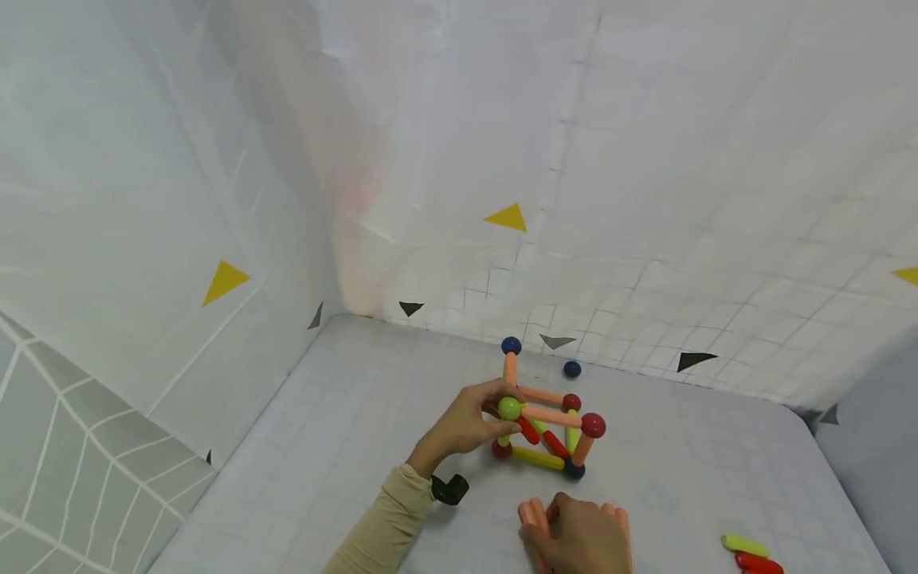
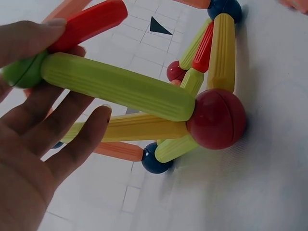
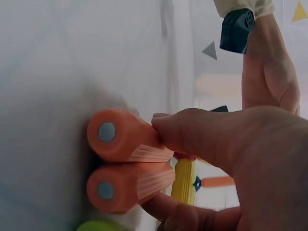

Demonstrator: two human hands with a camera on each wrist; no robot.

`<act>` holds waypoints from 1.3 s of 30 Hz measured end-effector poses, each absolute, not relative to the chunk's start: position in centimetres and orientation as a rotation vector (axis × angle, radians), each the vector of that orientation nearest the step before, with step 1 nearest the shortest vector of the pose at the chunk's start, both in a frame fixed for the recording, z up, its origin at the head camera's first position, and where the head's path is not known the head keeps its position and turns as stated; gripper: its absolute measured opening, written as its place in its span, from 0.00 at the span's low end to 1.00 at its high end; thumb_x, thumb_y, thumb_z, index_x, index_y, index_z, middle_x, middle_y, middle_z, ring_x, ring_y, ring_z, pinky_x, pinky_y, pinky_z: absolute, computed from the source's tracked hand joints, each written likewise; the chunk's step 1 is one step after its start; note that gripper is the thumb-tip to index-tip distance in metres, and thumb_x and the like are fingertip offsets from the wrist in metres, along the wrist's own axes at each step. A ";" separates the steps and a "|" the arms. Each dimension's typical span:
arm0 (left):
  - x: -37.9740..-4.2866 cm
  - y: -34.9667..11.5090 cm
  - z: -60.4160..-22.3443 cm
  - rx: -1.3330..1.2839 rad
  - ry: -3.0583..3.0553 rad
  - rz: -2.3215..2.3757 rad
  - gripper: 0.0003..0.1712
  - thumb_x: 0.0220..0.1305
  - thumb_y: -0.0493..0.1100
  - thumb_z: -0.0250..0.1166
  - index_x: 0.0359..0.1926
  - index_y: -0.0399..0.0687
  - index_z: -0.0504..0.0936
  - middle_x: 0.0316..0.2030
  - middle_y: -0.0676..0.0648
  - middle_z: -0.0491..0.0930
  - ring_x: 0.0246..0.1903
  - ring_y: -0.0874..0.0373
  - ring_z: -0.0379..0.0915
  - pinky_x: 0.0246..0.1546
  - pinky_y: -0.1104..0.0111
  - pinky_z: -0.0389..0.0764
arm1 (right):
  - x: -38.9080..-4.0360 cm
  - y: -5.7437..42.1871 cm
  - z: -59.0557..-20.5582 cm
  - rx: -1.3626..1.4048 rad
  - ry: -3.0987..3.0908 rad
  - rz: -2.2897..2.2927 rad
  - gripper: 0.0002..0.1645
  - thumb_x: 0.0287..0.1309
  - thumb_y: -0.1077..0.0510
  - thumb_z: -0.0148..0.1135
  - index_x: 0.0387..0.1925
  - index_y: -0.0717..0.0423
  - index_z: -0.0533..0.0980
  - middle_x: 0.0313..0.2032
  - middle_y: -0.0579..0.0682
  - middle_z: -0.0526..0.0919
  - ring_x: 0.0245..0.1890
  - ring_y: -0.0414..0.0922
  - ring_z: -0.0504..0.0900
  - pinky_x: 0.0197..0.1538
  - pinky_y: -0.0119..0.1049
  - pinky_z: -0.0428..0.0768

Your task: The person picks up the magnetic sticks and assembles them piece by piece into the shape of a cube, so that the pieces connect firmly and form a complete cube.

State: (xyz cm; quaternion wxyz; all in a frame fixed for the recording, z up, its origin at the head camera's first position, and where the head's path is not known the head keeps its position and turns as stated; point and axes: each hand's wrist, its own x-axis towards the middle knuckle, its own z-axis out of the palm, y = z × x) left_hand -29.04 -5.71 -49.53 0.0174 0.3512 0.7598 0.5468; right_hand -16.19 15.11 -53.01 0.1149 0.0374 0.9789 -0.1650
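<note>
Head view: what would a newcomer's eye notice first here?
The coloured stick-and-ball frame on the white surface, held by the left hand near its green ball, stands out. Nearer the camera, the right hand pinches orange sticks. Beyond the frame lies a lone blue ball.

From where I stand, no words, numbers or brands can be read. The only marks I make out are plain yellow triangles, black triangles, grey triangles and thin dark grid lines on the white sheet wall.
</note>
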 end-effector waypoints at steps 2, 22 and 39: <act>-29.0 -5.6 -49.6 1.079 2.354 1.702 0.21 0.65 0.35 0.76 0.56 0.54 0.82 0.51 0.50 0.85 0.46 0.64 0.81 0.50 0.68 0.85 | -16.3 14.9 -52.9 0.103 2.842 -0.511 0.32 0.48 0.29 0.80 0.30 0.51 0.80 0.19 0.44 0.75 0.22 0.42 0.72 0.31 0.37 0.70; -29.0 -5.7 -49.2 1.110 2.347 1.663 0.20 0.68 0.37 0.74 0.59 0.45 0.81 0.52 0.47 0.84 0.45 0.65 0.80 0.51 0.69 0.84 | -18.4 16.1 -51.2 0.109 2.919 -0.995 0.18 0.64 0.46 0.76 0.47 0.54 0.88 0.36 0.46 0.91 0.34 0.44 0.84 0.40 0.44 0.84; -29.0 -5.4 -49.4 1.046 2.355 1.672 0.21 0.68 0.37 0.74 0.59 0.45 0.80 0.52 0.50 0.83 0.46 0.64 0.78 0.50 0.67 0.84 | -20.3 14.0 -51.5 0.032 3.360 -0.862 0.21 0.56 0.57 0.81 0.51 0.61 0.87 0.38 0.56 0.92 0.26 0.45 0.84 0.39 0.46 0.89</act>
